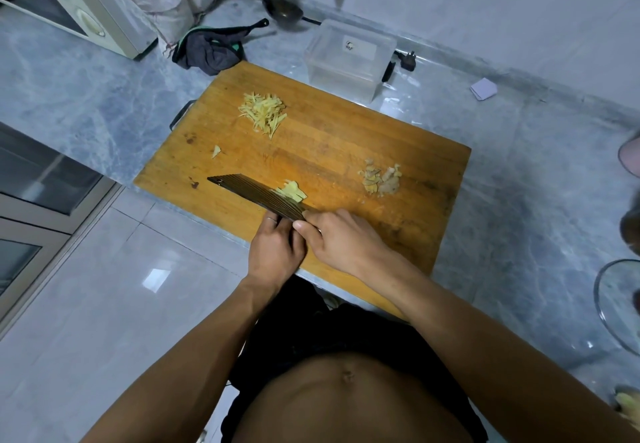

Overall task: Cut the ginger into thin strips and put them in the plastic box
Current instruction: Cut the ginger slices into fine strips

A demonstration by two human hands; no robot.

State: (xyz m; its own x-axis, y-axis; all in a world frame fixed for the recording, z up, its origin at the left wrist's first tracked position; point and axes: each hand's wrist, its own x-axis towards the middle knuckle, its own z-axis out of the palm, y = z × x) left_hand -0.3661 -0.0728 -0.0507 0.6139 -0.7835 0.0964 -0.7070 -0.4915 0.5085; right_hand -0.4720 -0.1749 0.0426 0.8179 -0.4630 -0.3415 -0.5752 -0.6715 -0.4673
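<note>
A wooden cutting board (pixel 346 138) lies on the marble counter. My right hand (pixel 341 240) grips the handle of a dark cleaver (pixel 256 193), whose blade is tilted over the board's near edge. A few pale ginger slices (pixel 293 190) lie on the blade. My left hand (pixel 273 248) is beside the right, its fingers touching the blade's near side. A pile of thin ginger strips (pixel 265 113) sits at the board's far left, with one small ginger bit (pixel 216 151) nearer. Ginger peel scraps (pixel 381 178) lie to the right. The clear plastic box (pixel 346 58) stands past the board's far edge.
A microwave (pixel 79 3) and a dark cloth (pixel 211 51) sit at the far left. A ladle (pixel 280 10) hangs by the wall, and a black plug (pixel 405 60) lies beside the box. A glass bowl rim (pixel 606 307) shows at the right edge.
</note>
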